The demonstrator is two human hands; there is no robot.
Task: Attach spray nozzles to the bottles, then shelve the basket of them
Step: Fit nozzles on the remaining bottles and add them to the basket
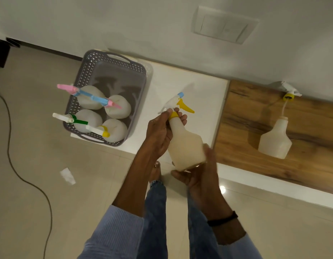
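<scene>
I hold a translucent white bottle tilted over the front edge of the white counter. My left hand grips its neck at the yellow collar of a white spray nozzle with a yellow trigger and blue tip. My right hand cups the bottle's base. A grey perforated basket at the counter's left end holds several bottles with coloured nozzles. On the wooden surface to the right lies a bare bottle, and beyond it a loose nozzle with a yellow collar and dip tube.
A wall with a switch plate rises behind the counter. A dark cable snakes over the tiled floor at left, and a crumpled white paper lies near it. My legs and a bare foot are below the hands.
</scene>
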